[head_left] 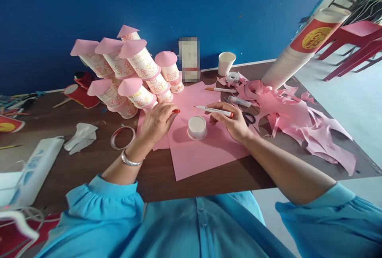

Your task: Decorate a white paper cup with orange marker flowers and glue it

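Observation:
My right hand (234,123) is closed around a white marker (214,110) with a red end, its uncovered tip pointing left. Between the fingertips of my left hand (159,119) is a small red marker cap (176,111), apart from the marker. An upside-down paper cup (197,127) stands between my hands, with red drawing near its rim. Under it lies a pink paper sheet (191,162). Left of centre rise several decorated paper cups (140,63) stacked as towers with pink cone roofs.
Pink paper scraps (298,119), black-handled scissors (249,119), a glue stick (239,101) and another marker (221,90) lie right. A tall cup stack (286,63) leans behind them. A tape roll (122,137), crumpled tissue (81,136) and power strip (40,170) lie left.

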Motion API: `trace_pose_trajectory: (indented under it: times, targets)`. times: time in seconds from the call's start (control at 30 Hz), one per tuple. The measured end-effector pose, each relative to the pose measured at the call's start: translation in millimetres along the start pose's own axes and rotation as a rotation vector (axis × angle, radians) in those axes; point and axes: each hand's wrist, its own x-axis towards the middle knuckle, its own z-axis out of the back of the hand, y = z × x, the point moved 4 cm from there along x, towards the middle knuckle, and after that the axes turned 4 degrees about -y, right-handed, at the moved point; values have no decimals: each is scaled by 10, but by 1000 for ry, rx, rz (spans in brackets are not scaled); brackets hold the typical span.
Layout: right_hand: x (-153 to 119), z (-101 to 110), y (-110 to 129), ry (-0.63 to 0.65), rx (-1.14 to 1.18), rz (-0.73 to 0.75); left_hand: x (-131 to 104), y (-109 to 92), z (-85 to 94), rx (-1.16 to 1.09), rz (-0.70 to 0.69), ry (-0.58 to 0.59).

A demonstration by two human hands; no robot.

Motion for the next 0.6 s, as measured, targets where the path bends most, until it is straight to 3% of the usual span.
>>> trace_pose_trajectory:
  times: [0.07, 0.3, 0.53, 0.6]
  targets:
    - [-17, -15, 5, 15, -18, -21, -8, -58, -37, -153, 51, -34]
    - [-40, -48, -23, 81, -113, -21, -51, -95, -240, -486, 244, 28]
    - [-40, -92, -37, 152, -199, -14, -34, -163, -238, -506, 180, 81]
    - [-40, -87, -46, 113, -231, 15, -36, -168, -234, -498, 174, 78]
